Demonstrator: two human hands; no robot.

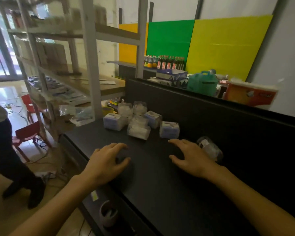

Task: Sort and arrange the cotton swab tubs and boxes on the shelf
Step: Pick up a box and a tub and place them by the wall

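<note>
Both your hands hover low over the dark shelf [153, 176], and neither holds anything: your left hand [107, 160] is released, fingers spread and curved down, and your right hand [192, 159] is just as empty, palm down, reaching forward. It reads as the moment before a pick, hands squared up to the goods.

The stock sits in a loose cluster ahead of you, toward the back wall. Three boxes [169, 129], pale blue and white, stand at different angles, so they are not yet lined up. Among them are clear packs [138, 129] of white swabs, one touching the middle box, two more [140, 108] behind. Your right fingertips are just short of the nearest box, which looks like the likely first grab.

One tub [209, 148] lies on its side just beside your right hand, apart from the cluster; I judge it needs standing up and moving over to join the rest.

Hard to read: the labels are blurred, and your right hand covers part of the tub. Whether your palms touch the shelf I cannot tell. At the left edge a person [5, 150] stands cut off by the frame
</note>
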